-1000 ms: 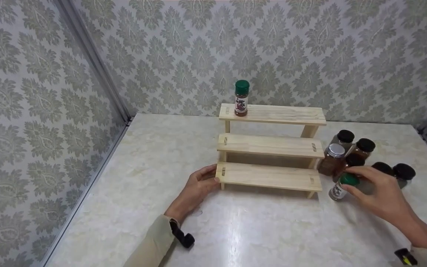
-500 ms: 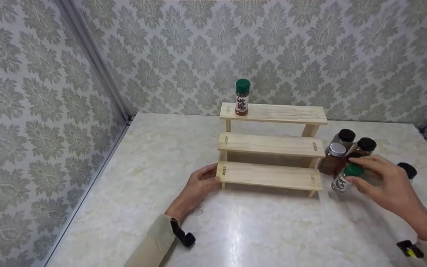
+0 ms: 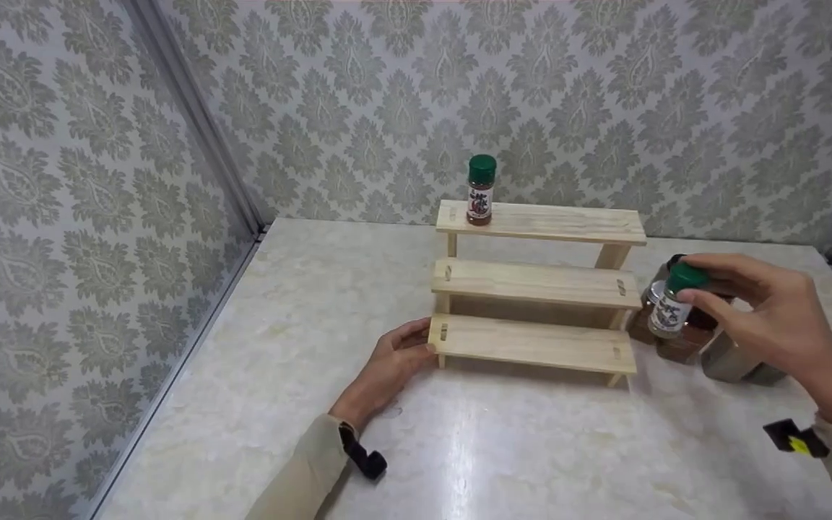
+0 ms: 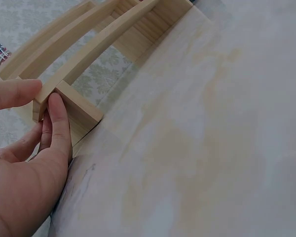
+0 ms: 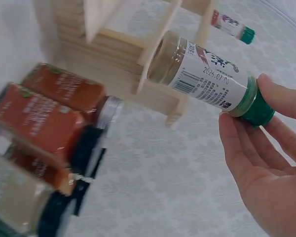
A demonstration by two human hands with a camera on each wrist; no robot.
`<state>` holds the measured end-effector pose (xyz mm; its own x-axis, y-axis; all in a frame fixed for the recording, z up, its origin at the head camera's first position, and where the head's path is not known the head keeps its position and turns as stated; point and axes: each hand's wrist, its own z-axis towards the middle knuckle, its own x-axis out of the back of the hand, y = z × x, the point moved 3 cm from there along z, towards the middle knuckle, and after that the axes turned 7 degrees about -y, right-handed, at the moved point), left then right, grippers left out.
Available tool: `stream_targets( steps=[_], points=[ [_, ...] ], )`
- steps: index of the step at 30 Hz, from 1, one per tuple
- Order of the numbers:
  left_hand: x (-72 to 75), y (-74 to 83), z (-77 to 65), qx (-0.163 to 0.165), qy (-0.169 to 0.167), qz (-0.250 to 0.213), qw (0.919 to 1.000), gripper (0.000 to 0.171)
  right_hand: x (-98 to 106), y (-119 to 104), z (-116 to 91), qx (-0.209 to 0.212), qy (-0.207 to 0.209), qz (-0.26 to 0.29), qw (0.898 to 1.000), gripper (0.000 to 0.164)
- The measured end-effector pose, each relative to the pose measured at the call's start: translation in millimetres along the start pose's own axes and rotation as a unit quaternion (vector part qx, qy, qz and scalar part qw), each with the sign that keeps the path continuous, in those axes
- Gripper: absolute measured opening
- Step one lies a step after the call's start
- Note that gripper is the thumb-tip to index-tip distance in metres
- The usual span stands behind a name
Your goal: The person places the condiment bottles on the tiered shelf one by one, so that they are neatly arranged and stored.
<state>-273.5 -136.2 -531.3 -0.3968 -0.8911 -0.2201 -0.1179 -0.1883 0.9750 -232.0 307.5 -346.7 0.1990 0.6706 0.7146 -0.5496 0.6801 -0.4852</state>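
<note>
My right hand pinches a green-capped spice jar by its cap, raised in front of the other jars. The right wrist view shows its white printed label and pale contents in the glass jar. At the lowest step's left end, my left hand grips the three-tier wooden rack. In the left wrist view, the thumb lies on the board and fingers curl beneath it. A second green-capped jar, with reddish contents, stands on the top step's left end.
Several larger spice jars stand right of the rack, partly hidden behind my right hand. One has a silver lid, others black lids. A patterned wall rises behind the marbled table.
My right hand has lifted the green-capped jar off the table, up and in front of the other jars. My left hand keeps its grip on the rack. The head view shifted slightly.
</note>
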Motion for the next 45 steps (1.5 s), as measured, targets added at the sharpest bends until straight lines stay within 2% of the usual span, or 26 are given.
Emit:
stream_targets(
  steps=[4, 11, 18, 26, 32, 41, 45],
  points=[
    [-0.3, -0.7, 0.4, -0.004, 0.001, -0.011, 0.9999, 0.066, 4.1, -9.2, 20.0, 0.013, 0.012, 0.011, 1.0, 0.05],
    [-1.4, -0.8, 2.0, -0.005, 0.0, -0.002, 1.0, 0.065, 10.0, -23.0, 52.6, 0.032, 0.026, 0.044, 0.998, 0.049],
    [-0.4, 0.7, 1.8, -0.001, 0.0, -0.004, 1.0, 0.064, 6.9, -37.0, 84.1, 0.044, 0.036, 0.084, 0.995, 0.046],
    [0.8, 3.3, -0.3, -0.002, -0.002, 0.004, 1.0, 0.064, -9.5, -49.8, 117.5, 0.054, 0.03, 0.127, 0.99, 0.042],
    [-1.0, 1.4, 1.3, -0.002, -0.013, 0.002, 0.9999, 0.065, -23.4, -55.9, 138.9, 0.054, 0.016, 0.123, 0.991, 0.039],
    [0.9, 0.0, -1.3, 0.003, 0.001, 0.014, 0.9999, 0.066, -57.2, -63.3, 162.5, 0.026, -0.012, 0.136, 0.99, 0.039],
    [-2.2, 1.4, 0.9, -0.003, 0.004, 0.004, 1.0, 0.066, -69.5, -66.2, 170.7, 0.02, -0.017, 0.145, 0.989, 0.038]
  ],
)
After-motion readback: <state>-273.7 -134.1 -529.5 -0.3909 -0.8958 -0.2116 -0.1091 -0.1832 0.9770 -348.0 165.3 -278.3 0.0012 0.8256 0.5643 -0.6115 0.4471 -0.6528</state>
